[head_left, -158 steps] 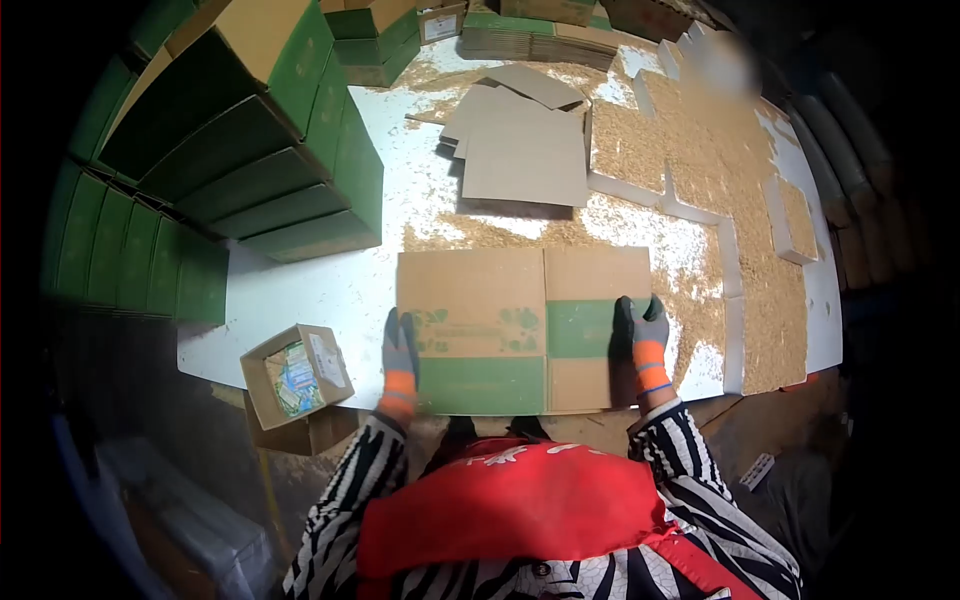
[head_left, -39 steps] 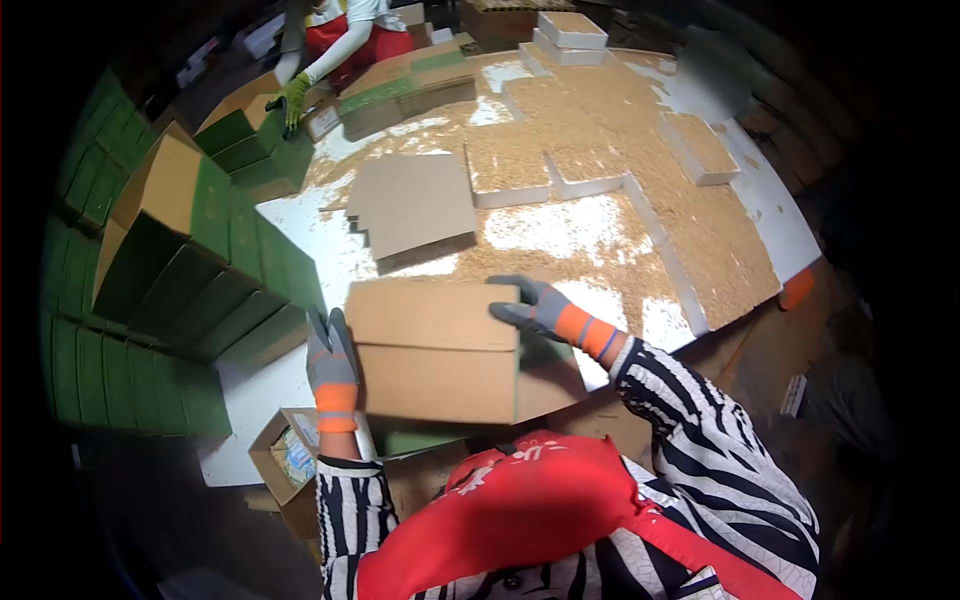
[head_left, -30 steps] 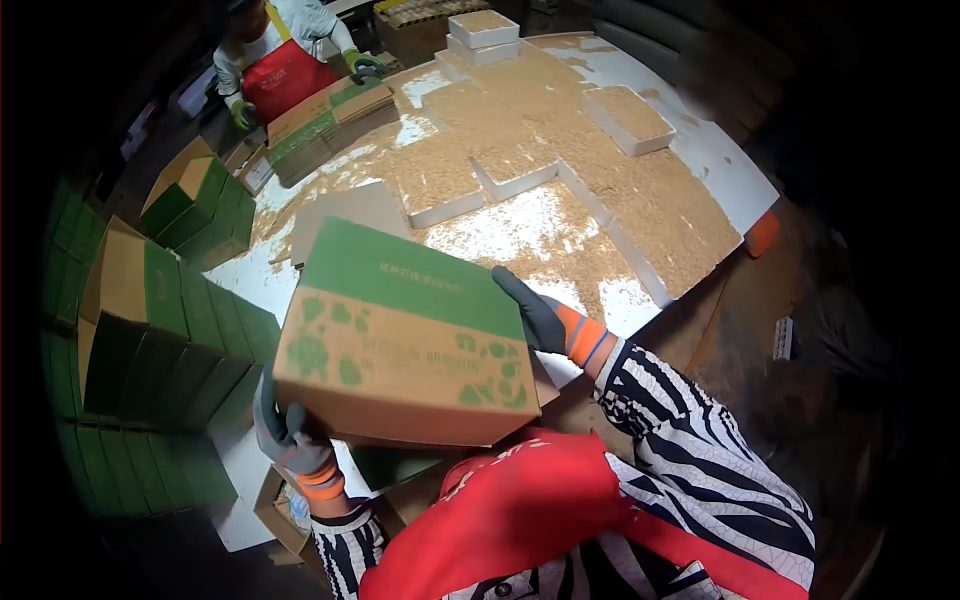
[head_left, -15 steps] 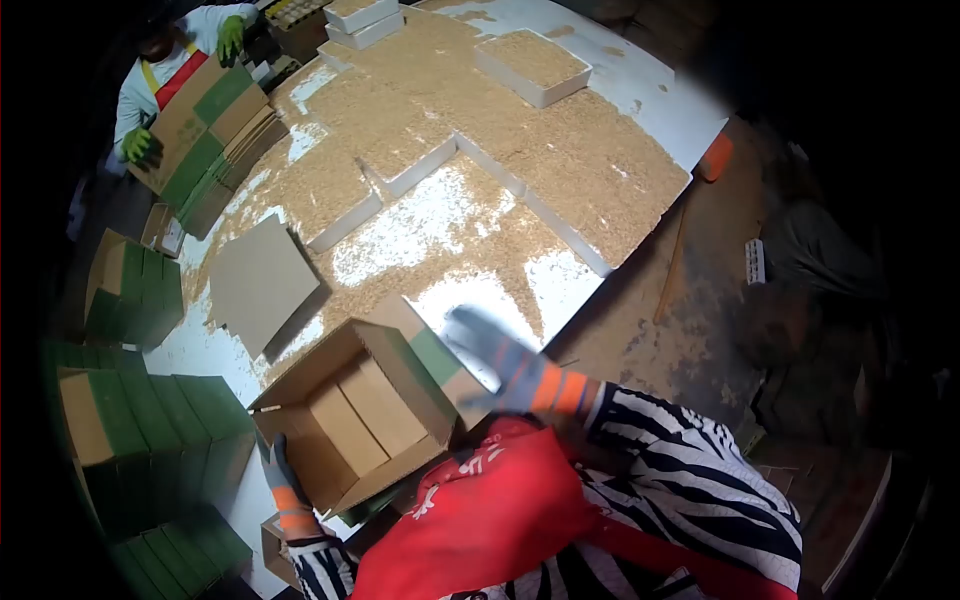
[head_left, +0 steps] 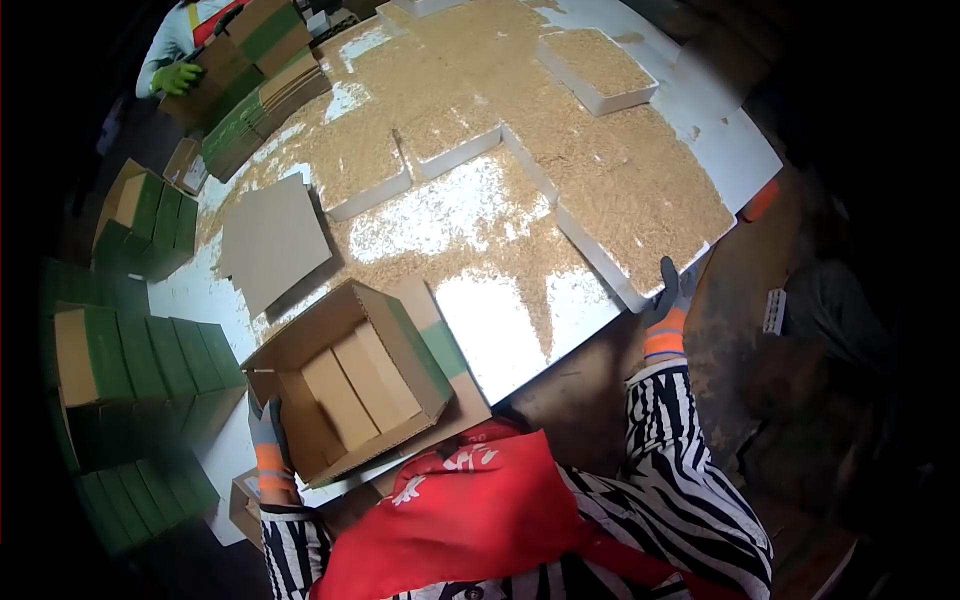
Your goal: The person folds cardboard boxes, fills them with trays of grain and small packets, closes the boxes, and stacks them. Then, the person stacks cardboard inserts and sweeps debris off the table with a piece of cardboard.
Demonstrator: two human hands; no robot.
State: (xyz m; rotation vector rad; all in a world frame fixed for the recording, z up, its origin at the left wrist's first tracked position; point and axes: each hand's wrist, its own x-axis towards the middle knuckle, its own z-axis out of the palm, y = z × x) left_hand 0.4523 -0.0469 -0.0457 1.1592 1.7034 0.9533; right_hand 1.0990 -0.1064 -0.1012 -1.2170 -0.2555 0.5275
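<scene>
An open, empty cardboard box [head_left: 345, 390] with a green side sits tilted toward me on a flat folded carton [head_left: 445, 350] at the table's near edge. My left hand [head_left: 270, 440], in a grey and orange glove, holds the box at its left side wall. Far to the right, my right hand [head_left: 668, 305] is at the near corner of a long white tray [head_left: 640, 230] filled with tan flakes. Its fingers are extended and apart, touching or very close to the tray's corner; the exact contact is unclear.
Green boxes [head_left: 150, 360] are stacked at the left. Grey cardboard sheets [head_left: 278, 245] lie on the white table [head_left: 510, 350], among loose flakes and more filled trays [head_left: 600, 75]. A small carton [head_left: 245, 505] is low at the left. A co-worker's gloved hand [head_left: 178, 78] holds a carton at the upper left.
The box has gone from being turned in both hands to lying with its opening toward me. My right hand has left it and moved right to the tray corner. The view has swung right.
</scene>
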